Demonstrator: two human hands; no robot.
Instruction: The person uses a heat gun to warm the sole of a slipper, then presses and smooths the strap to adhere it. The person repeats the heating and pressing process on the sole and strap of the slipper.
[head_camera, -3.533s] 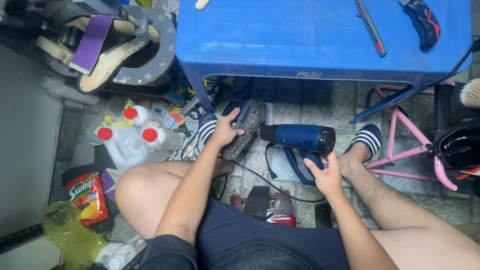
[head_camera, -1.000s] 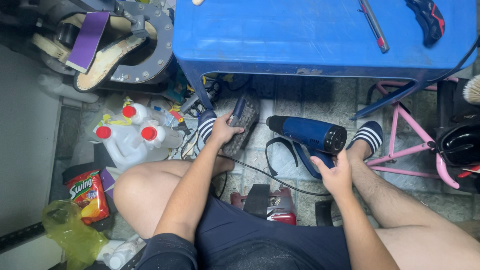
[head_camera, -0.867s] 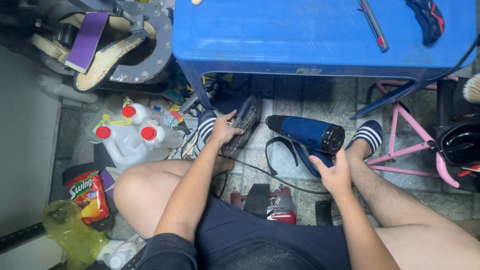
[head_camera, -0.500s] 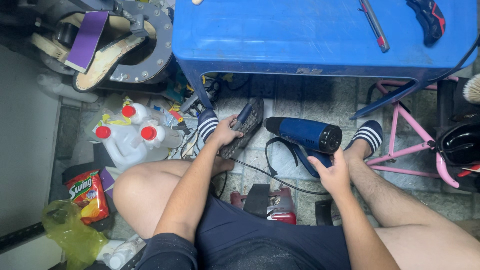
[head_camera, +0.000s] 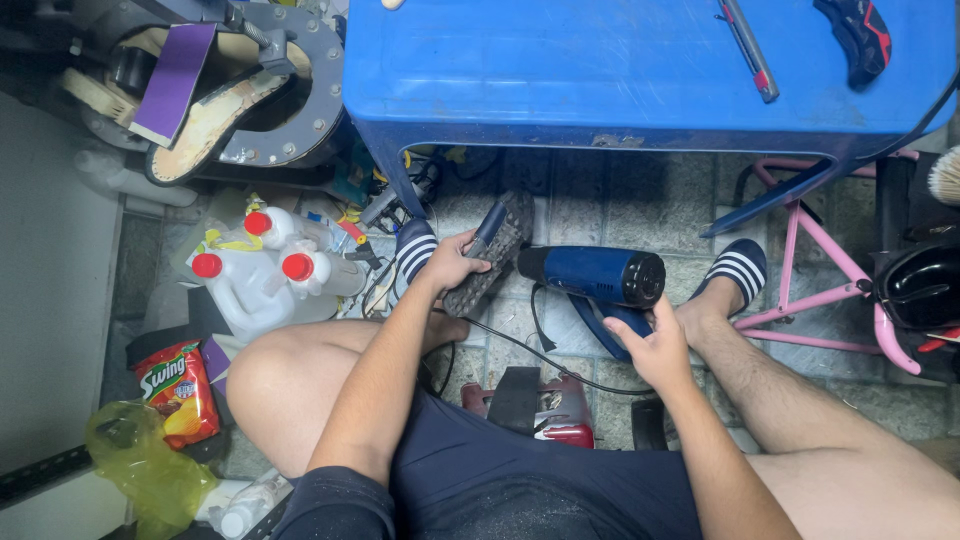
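Blue heat gun (head_camera: 600, 277) sits low over the tiled floor (head_camera: 590, 205), just in front of the blue plastic table (head_camera: 600, 70), nozzle end pointing toward the shoe. Right hand (head_camera: 655, 345) wraps its handle from below, fingers closed around the grip.

Left hand (head_camera: 455, 262) holds a dark shoe (head_camera: 492, 250) sole-out, tilted on edge, thumb and fingers clamped on it near the upper end. Shoe is just beside the gun's nozzle, not touching as far as I can tell. Both are between the person's two striped-slipper feet, near the table's front edge.

Step in hand, my read: warming the sole or its glue line with the gun while the other hand presents the shoe.

Next move calls for, judged from this: keep the nozzle close but off the rubber, sweep along the sole edge, keep left fingers out of the hot stream. Power cord (head_camera: 520, 345) runs across the floor under the left forearm, so watch for a snag.

Around: white jugs with red caps (head_camera: 255, 285) to the left, snack bag (head_camera: 180, 390) and yellow plastic bag (head_camera: 150, 465) at lower left, pink frame (head_camera: 800, 270) right. On the table's far right corner: a utility knife (head_camera: 745, 45) and a dark tool (head_camera: 855, 35). A red-and-black tool (head_camera: 545, 410) lies between the legs.
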